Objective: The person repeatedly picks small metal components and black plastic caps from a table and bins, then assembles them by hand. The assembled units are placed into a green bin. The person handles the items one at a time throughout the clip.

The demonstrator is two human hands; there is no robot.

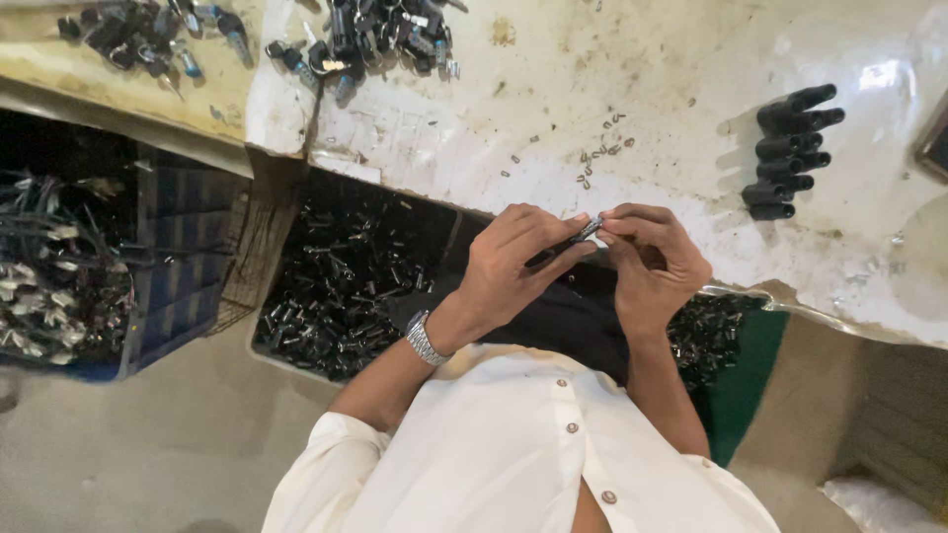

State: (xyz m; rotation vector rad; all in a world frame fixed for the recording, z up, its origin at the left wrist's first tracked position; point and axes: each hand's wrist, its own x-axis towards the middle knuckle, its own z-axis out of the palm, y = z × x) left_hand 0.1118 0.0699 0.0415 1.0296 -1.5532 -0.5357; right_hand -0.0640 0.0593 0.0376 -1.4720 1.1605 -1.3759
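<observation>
Both hands meet at edge of stained white worktop (553, 89). Left hand (513, 262) pinched shut on small dark cylindrical connector part with metal tip (578, 237). Right hand (647, 262) fingertips closed on tip end of same part. Row of black plastic sleeves (790, 153) well right. Bin of dark parts (336, 286) under hands.
</observation>
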